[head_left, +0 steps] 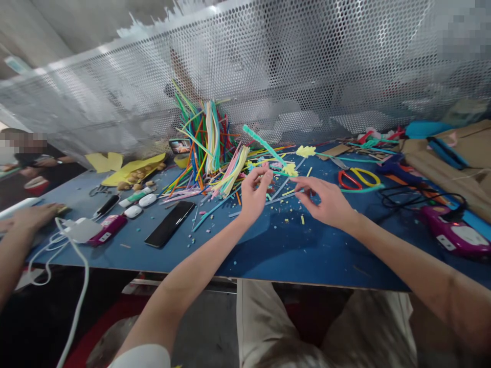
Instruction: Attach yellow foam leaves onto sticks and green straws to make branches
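My left hand (255, 190) is closed in a pinch on a green pipe cleaner just below a fluffy yellow piece (290, 169). A thick, fuzzy green pipe cleaner (264, 144) slants up and left from that yellow piece. To the right, my right hand (324, 199) has its thumb and forefinger curled close together beside the yellow piece; what they hold, if anything, is too small to make out. A second scalloped yellow piece (306, 151) on a green stem lies just behind. Under both hands, pale pipe cleaners (282, 197) and small fluffy clippings are scattered on the blue table (276, 255).
A large bundle of coloured pipe cleaners (213, 138) stands before the perforated metal screen (307, 66). Pliers with red and yellow handles (359, 178) lie right, near a purple device (456, 232). Leftward are a black phone (170, 224), a white cable (82, 271) and another person's hand (36, 219).
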